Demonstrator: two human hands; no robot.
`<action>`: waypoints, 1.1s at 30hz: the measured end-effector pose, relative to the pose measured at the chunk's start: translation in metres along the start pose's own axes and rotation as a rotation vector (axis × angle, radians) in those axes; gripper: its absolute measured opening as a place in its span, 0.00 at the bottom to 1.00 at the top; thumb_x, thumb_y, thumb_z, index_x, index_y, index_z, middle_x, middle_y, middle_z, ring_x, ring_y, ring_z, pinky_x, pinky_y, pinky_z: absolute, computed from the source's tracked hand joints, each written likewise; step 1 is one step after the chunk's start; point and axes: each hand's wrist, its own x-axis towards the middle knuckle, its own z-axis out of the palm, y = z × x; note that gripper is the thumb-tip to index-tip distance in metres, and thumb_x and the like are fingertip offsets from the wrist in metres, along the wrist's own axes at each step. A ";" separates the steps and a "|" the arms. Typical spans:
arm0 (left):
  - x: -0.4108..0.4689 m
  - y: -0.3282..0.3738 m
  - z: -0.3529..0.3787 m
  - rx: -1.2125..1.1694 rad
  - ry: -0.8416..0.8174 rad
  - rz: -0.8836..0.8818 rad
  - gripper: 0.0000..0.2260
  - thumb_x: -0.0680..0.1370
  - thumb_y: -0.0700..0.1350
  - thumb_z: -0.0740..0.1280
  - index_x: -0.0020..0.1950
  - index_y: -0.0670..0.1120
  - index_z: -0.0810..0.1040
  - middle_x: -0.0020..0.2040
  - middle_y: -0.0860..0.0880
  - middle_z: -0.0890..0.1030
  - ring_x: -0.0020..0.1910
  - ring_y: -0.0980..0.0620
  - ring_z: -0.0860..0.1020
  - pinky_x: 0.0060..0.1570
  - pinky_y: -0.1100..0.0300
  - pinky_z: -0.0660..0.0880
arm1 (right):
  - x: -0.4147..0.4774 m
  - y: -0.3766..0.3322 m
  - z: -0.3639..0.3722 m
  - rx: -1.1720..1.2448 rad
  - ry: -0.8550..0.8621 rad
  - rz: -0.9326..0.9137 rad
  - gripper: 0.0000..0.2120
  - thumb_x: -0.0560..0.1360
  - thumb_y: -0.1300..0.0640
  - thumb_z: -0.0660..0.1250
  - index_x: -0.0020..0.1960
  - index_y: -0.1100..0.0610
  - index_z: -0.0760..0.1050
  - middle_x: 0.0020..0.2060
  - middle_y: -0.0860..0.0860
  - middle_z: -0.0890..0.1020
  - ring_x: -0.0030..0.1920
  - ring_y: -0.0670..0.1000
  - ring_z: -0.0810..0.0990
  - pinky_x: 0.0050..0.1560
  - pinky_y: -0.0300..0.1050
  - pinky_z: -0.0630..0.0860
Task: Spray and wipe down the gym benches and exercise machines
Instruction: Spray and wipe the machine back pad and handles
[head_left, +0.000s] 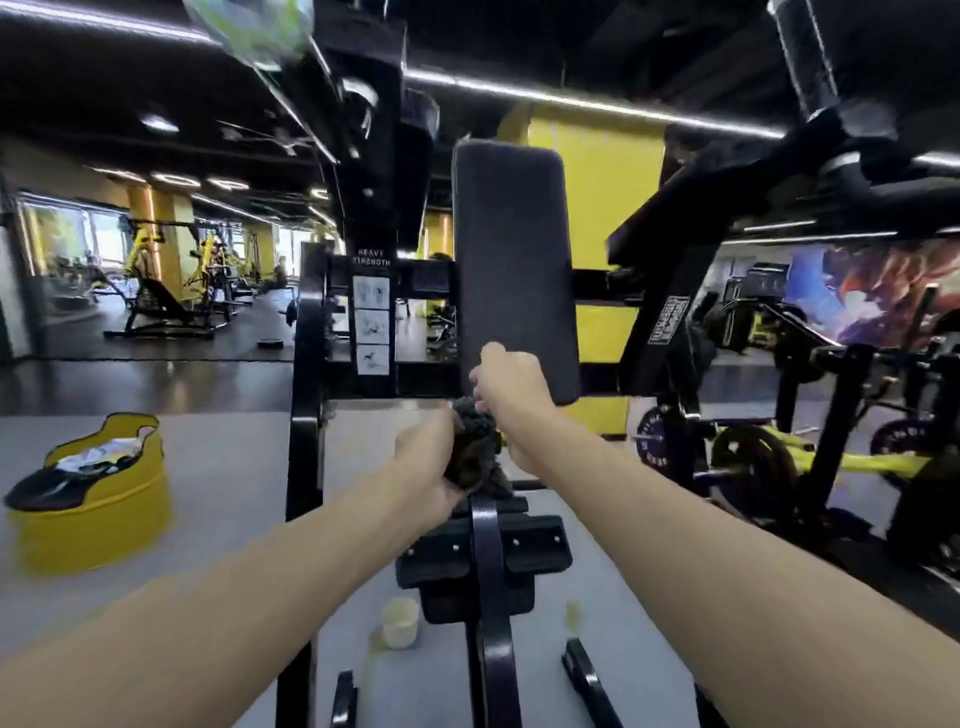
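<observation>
Left grip (431, 467) + right grip (511, 384) both clenched on dark cloth (475, 447), bunched btwn them by lower edge of back pad (514, 260). Judgement: refold to flat face, wipe pad top-down w/ overlapping strokes, incl edges

Dim gym w/ ceiling strip lights (571, 98); motion blur, fisheye edges.

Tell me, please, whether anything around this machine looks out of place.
One thing: a small pale container sits on the grey floor beside the machine's black base, loose underfoot. The back pad looks intact.
</observation>
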 end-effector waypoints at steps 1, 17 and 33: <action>0.013 -0.020 0.005 0.020 0.018 -0.014 0.09 0.76 0.39 0.61 0.50 0.41 0.79 0.49 0.38 0.82 0.39 0.42 0.80 0.32 0.56 0.77 | 0.010 0.031 -0.004 -0.035 -0.009 0.048 0.18 0.76 0.48 0.54 0.48 0.61 0.75 0.44 0.57 0.80 0.40 0.57 0.74 0.41 0.48 0.69; 0.115 -0.479 -0.100 0.493 0.437 -0.434 0.09 0.79 0.49 0.70 0.41 0.47 0.81 0.43 0.43 0.84 0.45 0.40 0.83 0.48 0.42 0.82 | -0.053 0.618 -0.029 -0.541 -0.620 0.805 0.09 0.80 0.58 0.62 0.41 0.58 0.67 0.38 0.53 0.72 0.35 0.52 0.71 0.36 0.42 0.69; 0.067 -0.618 -0.158 0.921 0.324 -0.560 0.03 0.79 0.43 0.68 0.48 0.46 0.81 0.41 0.51 0.80 0.38 0.56 0.76 0.43 0.59 0.75 | -0.162 0.761 -0.020 -0.512 -0.566 1.164 0.12 0.81 0.57 0.61 0.59 0.64 0.74 0.45 0.57 0.76 0.44 0.61 0.83 0.43 0.57 0.84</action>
